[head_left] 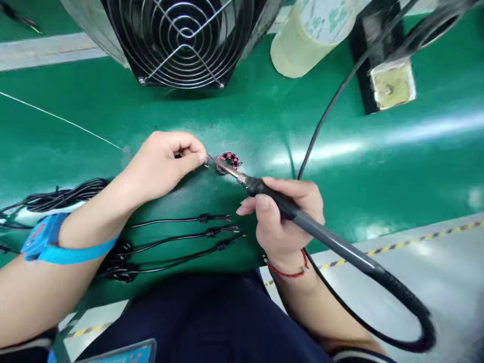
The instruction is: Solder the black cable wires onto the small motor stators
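My right hand [289, 217] grips the dark handle of a soldering iron [336, 234] like a pen. Its metal tip points up and left, over a small round part with red and black windings [230, 160] lying on the bench. Close to that tip, my left hand [166, 164] is closed in a pinch on a thin wire, of which only a short end shows by the fingertips. A thin pale strand [64, 120] runs from the left edge toward the left hand; where it ends is hidden. Whether the tip touches the wire cannot be made out.
Black cables with stripped coloured ends [212, 233] lie below my left hand, and a coiled black cable [75, 195] beside my forearm. A fan with a wire guard [185, 55], a tape roll [293, 53] and an iron stand with yellow sponge [393, 85] stand behind.
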The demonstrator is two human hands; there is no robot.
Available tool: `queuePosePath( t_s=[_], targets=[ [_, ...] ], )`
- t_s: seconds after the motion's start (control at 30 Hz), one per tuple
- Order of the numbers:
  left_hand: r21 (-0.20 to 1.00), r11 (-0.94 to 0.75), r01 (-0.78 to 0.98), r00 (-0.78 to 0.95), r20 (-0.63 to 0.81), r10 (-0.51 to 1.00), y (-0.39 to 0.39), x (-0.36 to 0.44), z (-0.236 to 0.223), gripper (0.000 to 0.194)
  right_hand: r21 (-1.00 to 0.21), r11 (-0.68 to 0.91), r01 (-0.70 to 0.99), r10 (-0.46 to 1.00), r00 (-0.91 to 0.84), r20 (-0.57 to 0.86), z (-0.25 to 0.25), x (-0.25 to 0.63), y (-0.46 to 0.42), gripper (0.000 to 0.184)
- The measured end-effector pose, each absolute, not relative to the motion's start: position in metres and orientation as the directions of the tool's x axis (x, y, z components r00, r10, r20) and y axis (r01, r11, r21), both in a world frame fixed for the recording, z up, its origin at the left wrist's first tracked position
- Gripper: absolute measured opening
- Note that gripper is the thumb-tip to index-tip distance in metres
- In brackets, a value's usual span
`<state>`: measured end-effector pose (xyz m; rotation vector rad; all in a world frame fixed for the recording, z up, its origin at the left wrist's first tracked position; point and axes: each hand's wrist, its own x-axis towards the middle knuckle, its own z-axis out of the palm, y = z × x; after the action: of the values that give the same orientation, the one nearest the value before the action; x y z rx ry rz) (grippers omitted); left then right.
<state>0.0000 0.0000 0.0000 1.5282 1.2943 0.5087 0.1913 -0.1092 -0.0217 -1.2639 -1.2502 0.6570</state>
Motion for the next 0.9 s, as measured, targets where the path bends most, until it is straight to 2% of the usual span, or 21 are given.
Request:
queuePosePath(
  t_s=[0.3, 0.53, 0.77, 0.9],
  targets=[
    [0.880, 0.112, 0.462, 0.323, -0.285, 0.903, -0.001, 0.001, 0.002, 0.011, -0.943, 0.228, 0.244, 0.927, 0.240, 0.286, -0.020, 0.190, -0.109, 0.020],
    [0.875, 0.098, 0.475, 0.319, -0.275, 0.907, -0.001, 0.001, 0.002, 0.011, -0.917, 0.278, 0.286, 0.879, 0.310, 0.363, -0.023, 0.190, -0.103, 0.018],
    [0.871, 0.078, 0.485, 0.323, -0.261, 0.910, -0.001, 0.000, 0.000, 0.013, -0.928, 0.228, 0.294, 0.956, 0.114, 0.271, -0.004, 0.191, -0.086, 0.030],
    [0.862, 0.089, 0.499, 0.308, -0.272, 0.912, -0.001, 0.000, 0.000, 0.014, -0.895, 0.194, 0.401, 0.981, -0.058, 0.187, 0.000, 0.185, -0.069, 0.033]
  ],
)
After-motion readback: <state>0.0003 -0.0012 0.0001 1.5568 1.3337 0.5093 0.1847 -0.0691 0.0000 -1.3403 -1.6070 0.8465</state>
